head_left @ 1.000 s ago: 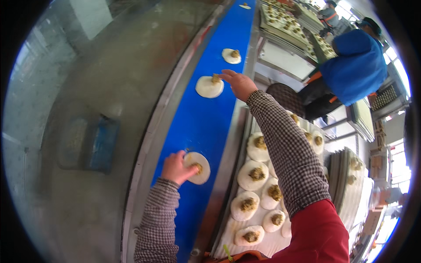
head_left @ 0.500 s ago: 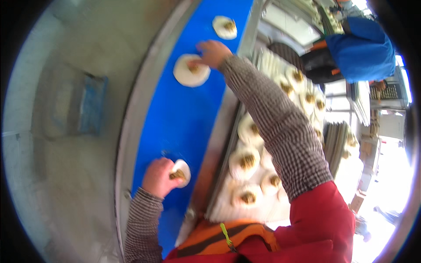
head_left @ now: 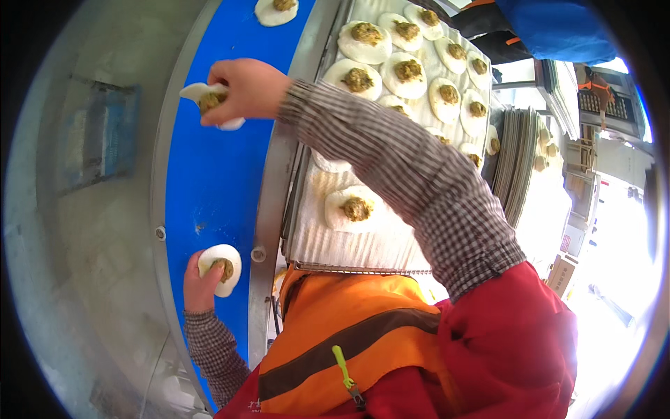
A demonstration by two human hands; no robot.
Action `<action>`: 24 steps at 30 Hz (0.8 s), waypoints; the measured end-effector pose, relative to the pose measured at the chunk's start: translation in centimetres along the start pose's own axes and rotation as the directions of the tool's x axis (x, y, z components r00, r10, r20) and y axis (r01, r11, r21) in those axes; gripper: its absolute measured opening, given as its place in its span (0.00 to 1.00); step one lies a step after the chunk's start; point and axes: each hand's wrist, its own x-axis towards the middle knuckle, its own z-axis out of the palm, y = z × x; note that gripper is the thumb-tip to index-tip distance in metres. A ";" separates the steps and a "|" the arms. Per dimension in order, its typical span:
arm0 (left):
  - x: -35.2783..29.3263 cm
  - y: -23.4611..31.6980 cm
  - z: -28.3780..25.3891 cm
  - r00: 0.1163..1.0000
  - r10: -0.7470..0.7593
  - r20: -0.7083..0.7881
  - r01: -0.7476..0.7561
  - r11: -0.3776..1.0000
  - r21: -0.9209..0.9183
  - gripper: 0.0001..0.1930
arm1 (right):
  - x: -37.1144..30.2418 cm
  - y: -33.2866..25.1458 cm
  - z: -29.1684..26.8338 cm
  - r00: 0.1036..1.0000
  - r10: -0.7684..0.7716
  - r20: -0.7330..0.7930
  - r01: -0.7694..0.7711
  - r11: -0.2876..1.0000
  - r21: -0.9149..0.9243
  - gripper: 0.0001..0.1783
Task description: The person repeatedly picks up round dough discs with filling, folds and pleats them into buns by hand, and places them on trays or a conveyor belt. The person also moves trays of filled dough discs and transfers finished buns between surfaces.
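The left hand [head_left: 200,285] gripped a near round [head_left: 227,253] of dough over the belt's left half, thumb across its filling; the right hand [head_left: 246,89] pinched a far round [head_left: 192,91], folded up around its filling by the belt's left edge. Half a second earlier that far round had lain flat under the fingertips, so, in my judgement, work on it had gone from touching the filling to handling the dough itself. Beyond the left edge of the blue belt [head_left: 216,181] was a blurred blue crate [head_left: 112,133]; at the belt's far end lay a third round [head_left: 274,14]. Along its right edge stood a tray [head_left: 314,237] of filled rounds, one [head_left: 357,209] near the tray's near edge. The right sleeve [head_left: 391,146] crossed the tray, hiding some rounds, and farther right were stacked boards [head_left: 515,167]
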 end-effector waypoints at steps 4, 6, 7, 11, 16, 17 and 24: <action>-2.7 2.6 5.0 0.876 0.201 0.439 -0.006 0.913 -0.407 0.22 | -14.9 -0.4 -5.4 0.990 0.019 0.141 -0.091 0.845 0.527 0.30; -1.6 4.7 8.8 0.713 0.230 0.663 -0.192 0.973 -0.131 0.23 | -22.8 0.1 -7.2 0.979 0.124 0.162 -0.189 0.849 0.493 0.29; -0.9 5.5 10.9 0.669 0.209 0.713 -0.243 0.968 -0.056 0.22 | -26.2 0.3 -6.8 0.948 0.260 0.183 -0.317 0.737 0.597 0.29; 0.4 7.2 16.5 0.697 0.255 0.670 -0.628 0.667 0.400 0.18 | -33.9 1.8 -2.3 0.800 0.600 0.007 -0.597 0.796 0.102 0.26; -1.4 7.2 16.8 0.545 0.626 0.558 -0.815 0.237 0.529 0.16 | -36.1 0.3 -1.2 0.883 0.340 -0.325 -0.435 0.853 -0.288 0.25; -1.4 7.4 16.0 0.468 0.730 0.498 -0.837 0.186 0.515 0.16 | -36.0 -0.4 -2.3 0.856 0.405 -0.322 -0.493 0.828 -0.269 0.25; 9.7 11.6 10.1 0.423 0.901 -0.100 -0.610 0.364 0.704 0.29 | -22.5 -2.2 -7.2 0.950 0.060 -0.308 -0.130 0.969 -0.210 0.14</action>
